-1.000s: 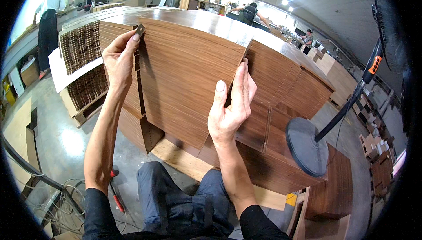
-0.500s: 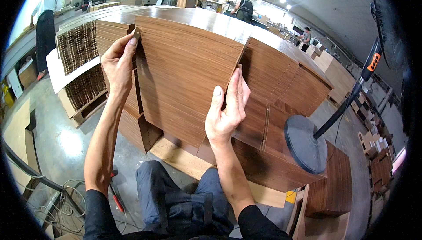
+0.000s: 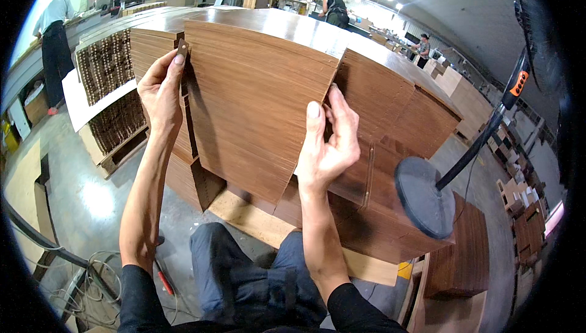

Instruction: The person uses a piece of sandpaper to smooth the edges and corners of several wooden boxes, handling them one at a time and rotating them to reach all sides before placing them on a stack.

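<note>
A tall stack of thin brown wood-grain boards [image 3: 256, 98] stands in front of me, its layered edges facing me. My left hand [image 3: 162, 92] is closed at its upper left corner. Thumb and index finger pinch a small flat brown piece [image 3: 182, 46] with a light dot on it; its kind I cannot make out. On the right side of the stack is my right hand [image 3: 331, 141]. Its thumb points up by the front face, apart from the other fingers, which are slightly bent beside the stack's right edge. I see nothing held in it.
More brown board stacks [image 3: 390, 104] stand to the right, with a round dark stand base [image 3: 421, 195] and its pole on a lower one. Honeycomb-edged panels [image 3: 107, 64] lie at left. Cables [image 3: 91, 290] and a red-handled tool [image 3: 163, 279] are on the floor. People work farther back.
My right hand has shifted slightly right, its fingers more bent and its thumb higher. My left hand has moved a little left with the small brown piece. A person at far left has turned.
</note>
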Demonstrator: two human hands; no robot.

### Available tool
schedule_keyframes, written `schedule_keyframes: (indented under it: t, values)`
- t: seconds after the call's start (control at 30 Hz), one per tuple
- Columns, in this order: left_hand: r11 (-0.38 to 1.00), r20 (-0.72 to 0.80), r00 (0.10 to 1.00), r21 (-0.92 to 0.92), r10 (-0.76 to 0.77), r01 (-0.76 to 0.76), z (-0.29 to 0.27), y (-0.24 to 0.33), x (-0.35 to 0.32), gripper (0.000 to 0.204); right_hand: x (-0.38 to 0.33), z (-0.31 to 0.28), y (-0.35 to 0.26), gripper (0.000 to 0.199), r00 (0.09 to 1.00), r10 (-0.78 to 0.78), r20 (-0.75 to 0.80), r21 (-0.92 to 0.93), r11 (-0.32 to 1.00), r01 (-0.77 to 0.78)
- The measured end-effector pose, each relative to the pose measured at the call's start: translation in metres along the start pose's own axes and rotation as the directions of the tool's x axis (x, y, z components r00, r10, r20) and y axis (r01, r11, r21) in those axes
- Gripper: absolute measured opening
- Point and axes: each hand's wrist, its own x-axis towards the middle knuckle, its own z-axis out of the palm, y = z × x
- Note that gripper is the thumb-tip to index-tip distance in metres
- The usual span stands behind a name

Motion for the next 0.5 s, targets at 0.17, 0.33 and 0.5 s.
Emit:
schedule_keyframes:
  t: [0.17, 0.33, 0.5]
  values:
    - [1.000, -0.003, 1.000, -0.028, 0.000, 0.000, 0.004, -0.003, -0.005, 0.023, 0.000, 0.006, 0.005, 0.023, 0.994, 0.011, -0.107, 0.013, 1.000, -0.009]
    - [0.997, 0.036, 0.998, 0.061, 0.042, -0.045, -0.004, -0.004, -0.001, 0.022, -0.001, 0.009, -0.003, 0.017, 0.992, 0.051, -0.116, 0.019, 0.999, -0.049]
    - [0.994, 0.048, 0.997, 0.081, 0.067, -0.070, -0.003, -0.005, -0.002, 0.022, -0.003, 0.005, -0.005, 0.016, 0.990, 0.097, -0.101, 0.013, 0.995, -0.096]
